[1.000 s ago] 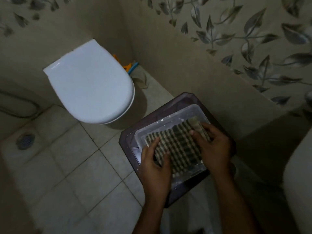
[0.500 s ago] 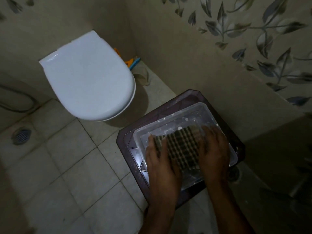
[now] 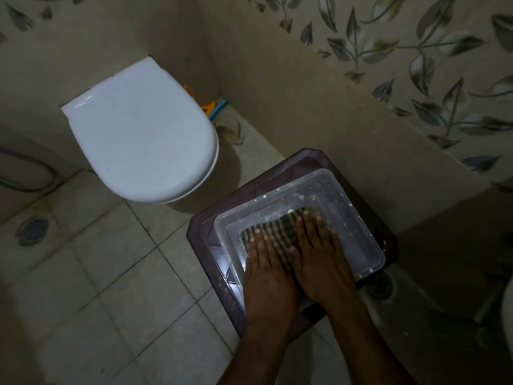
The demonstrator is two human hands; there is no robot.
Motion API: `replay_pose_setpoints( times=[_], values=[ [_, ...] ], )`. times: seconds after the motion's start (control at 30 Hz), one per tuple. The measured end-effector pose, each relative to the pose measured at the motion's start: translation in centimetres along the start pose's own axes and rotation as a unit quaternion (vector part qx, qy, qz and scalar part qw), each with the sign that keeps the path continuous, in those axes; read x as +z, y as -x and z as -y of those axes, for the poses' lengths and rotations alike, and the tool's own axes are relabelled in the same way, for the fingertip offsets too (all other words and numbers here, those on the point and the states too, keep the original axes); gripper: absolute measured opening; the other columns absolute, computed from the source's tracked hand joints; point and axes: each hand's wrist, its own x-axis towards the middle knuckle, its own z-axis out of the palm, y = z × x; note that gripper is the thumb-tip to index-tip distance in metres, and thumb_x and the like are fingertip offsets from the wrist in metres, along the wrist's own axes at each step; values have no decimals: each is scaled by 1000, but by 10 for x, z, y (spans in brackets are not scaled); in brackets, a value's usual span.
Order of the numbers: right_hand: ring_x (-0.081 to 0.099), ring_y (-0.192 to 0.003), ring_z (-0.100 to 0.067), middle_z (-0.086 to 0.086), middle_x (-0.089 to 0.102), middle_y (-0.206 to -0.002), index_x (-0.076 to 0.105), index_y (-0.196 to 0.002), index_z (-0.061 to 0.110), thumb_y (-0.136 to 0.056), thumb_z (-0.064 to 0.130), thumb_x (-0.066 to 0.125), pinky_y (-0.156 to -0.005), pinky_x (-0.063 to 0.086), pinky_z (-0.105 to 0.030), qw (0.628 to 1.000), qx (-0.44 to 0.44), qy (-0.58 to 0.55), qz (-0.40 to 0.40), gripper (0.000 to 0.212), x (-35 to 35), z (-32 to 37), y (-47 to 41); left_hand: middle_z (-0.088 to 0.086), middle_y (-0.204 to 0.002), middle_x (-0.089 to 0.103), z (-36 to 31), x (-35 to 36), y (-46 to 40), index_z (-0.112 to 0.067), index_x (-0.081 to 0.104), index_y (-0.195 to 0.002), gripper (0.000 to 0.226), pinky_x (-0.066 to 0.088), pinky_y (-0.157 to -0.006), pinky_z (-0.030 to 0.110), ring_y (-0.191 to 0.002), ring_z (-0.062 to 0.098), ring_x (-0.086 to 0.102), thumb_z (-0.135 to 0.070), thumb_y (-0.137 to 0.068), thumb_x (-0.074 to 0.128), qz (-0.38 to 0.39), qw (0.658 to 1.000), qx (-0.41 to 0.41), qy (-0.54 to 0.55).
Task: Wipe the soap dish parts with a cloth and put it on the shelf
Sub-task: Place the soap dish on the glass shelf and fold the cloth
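A clear plastic tray (image 3: 361, 232), flecked with white residue, lies on a dark brown stool (image 3: 211, 245). A dark checked cloth (image 3: 280, 227) is spread on the tray. My left hand (image 3: 266, 270) and my right hand (image 3: 319, 257) lie side by side on the cloth, fingers straight, pressing it flat against the tray. Most of the cloth is hidden under my hands.
A white toilet (image 3: 141, 134) with its lid down stands at the left. Behind it lie orange and blue items (image 3: 213, 107). A floor drain (image 3: 33, 230) sits at the far left, another drain (image 3: 381, 286) by the stool. The tiled wall runs close along the right.
My two hands have come together on the cloth and now lie side by side. The cloth has bunched into a narrower patch under them.
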Motion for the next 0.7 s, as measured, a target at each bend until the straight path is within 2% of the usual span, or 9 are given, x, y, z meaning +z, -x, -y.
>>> replay_pose_setpoints(
  times=[0.07, 0.2, 0.33, 0.43, 0.5, 0.57, 0.6, 0.63, 0.7],
  values=[
    [-14, -150, -25, -5, -15, -162, -13, -151, 17, -84, 51, -6, -119, -12, -42, 1000, -21, -4, -7, 75, -1, 3, -1, 26, -148, 46, -1, -4, -5, 8, 47, -141, 98, 23, -112, 39, -137, 37, 48, -40, -64, 84, -3, 1000, -4, 1],
    [-28, -146, -23, 4, -26, -160, -13, -153, 36, -75, 57, -4, -120, -15, -47, 994, -96, 25, 54, 81, -9, 4, -5, 19, -163, 24, 7, 0, -11, -1, 27, -154, 100, 16, -125, 40, -153, 29, 19, -36, -76, 78, -20, 998, 59, -8],
    [-27, -146, -19, 7, -31, -155, -16, -149, 44, -72, 57, -17, -118, -15, -50, 997, -62, 33, 44, 78, -20, 8, -12, 19, -154, 42, 9, -2, -11, 1, 43, -147, 97, 39, -115, 42, -145, 29, 38, -28, -65, 87, -16, 998, 68, 5],
    [-24, -148, -23, 1, -29, -157, -18, -150, 37, -80, 56, -12, -120, -13, -45, 998, -41, 4, 38, 72, -22, 11, -6, 19, -149, 49, 7, -6, -13, 2, 50, -142, 93, 39, -113, 43, -140, 29, 45, -26, -63, 90, -24, 997, 71, 13],
    [-8, -152, -26, -2, -11, -164, 2, -156, 29, -95, 51, 16, -123, -1, -42, 999, -17, -43, 18, 67, -25, 10, 5, 20, -148, 50, 8, -7, -12, 2, 52, -140, 91, 39, -111, 43, -138, 30, 47, -18, -61, 91, -36, 997, 60, 24],
    [26, -145, -31, -8, 28, -158, 42, -145, 23, -98, 30, 46, -117, 28, -43, 994, 15, -92, -48, 47, -28, 4, 17, 21, -150, 46, 7, -11, -10, 2, 50, -142, 89, 35, -111, 40, -141, 31, 40, -6, -62, 88, -53, 996, 51, 44],
    [38, -134, -30, -9, 42, -147, 57, -130, 21, -95, 20, 52, -107, 40, -40, 991, 24, -106, -72, 35, -28, 0, 19, 21, -150, 47, 6, -15, -9, 0, 52, -141, 86, 35, -110, 39, -141, 31, 39, 2, -62, 85, -67, 995, 52, 54],
    [43, -124, -25, -8, 48, -138, 62, -119, 21, -94, 17, 54, -98, 43, -34, 990, 30, -116, -70, 27, -28, -2, 20, 21, -146, 52, 4, -19, -7, -2, 57, -137, 82, 39, -107, 39, -138, 32, 44, 7, -60, 82, -76, 994, 55, 62],
    [43, -115, -19, -5, 49, -129, 65, -112, 21, -94, 16, 52, -89, 40, -26, 990, 32, -133, -35, 22, -31, -6, 17, 15, -129, 67, 2, -28, -2, -10, 69, -122, 67, 55, -93, 36, -118, 33, 65, 7, -59, 82, -81, 992, 57, 73]
  ],
)
